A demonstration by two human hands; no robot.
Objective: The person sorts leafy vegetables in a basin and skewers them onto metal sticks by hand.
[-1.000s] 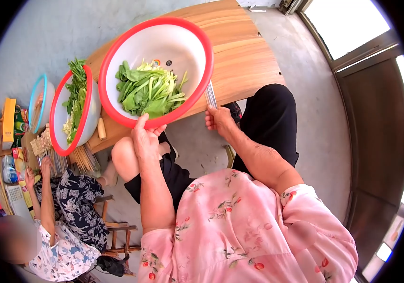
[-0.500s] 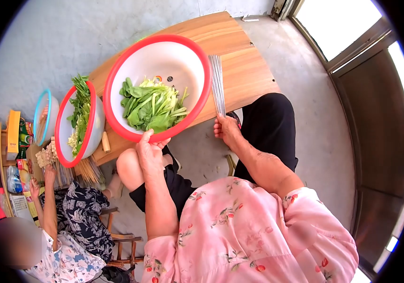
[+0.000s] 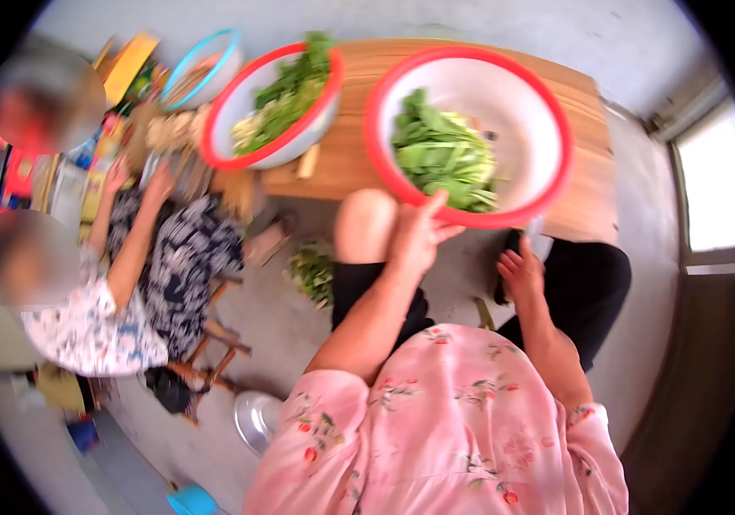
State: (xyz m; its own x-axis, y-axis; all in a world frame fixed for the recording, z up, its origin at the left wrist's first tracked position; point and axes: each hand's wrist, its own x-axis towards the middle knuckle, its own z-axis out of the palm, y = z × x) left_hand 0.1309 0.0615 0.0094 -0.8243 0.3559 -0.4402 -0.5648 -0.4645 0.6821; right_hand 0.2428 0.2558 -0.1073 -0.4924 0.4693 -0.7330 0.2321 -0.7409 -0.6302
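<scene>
A large white basin [image 3: 522, 129] with a red rim stands tilted toward me at the table's front edge, leafy greens [image 3: 440, 159] heaped inside. At its near rim my left hand [image 3: 419, 236] has hold of it, with a digit lapped over the edge. Closed near my right knee, my right hand [image 3: 522, 273] grips a bundle of thin metal skewers [image 3: 537, 230]. Only a short blurred length of them shows; the basin hides the rest.
On the wooden table [image 3: 586, 193] stand a second red-rimmed basin [image 3: 277, 159] of greens and a blue-rimmed basin [image 3: 234, 64]. A seated co-worker [image 3: 97, 318] handles sticks at the left. Loose greens [image 3: 309, 273] and a metal lid-like disc [image 3: 256, 421] are on the floor.
The view has swung left, so the table appears farther right and more of the co-worker's side shows. The skewers, earlier in full view beside the basin, are now mostly behind it.
</scene>
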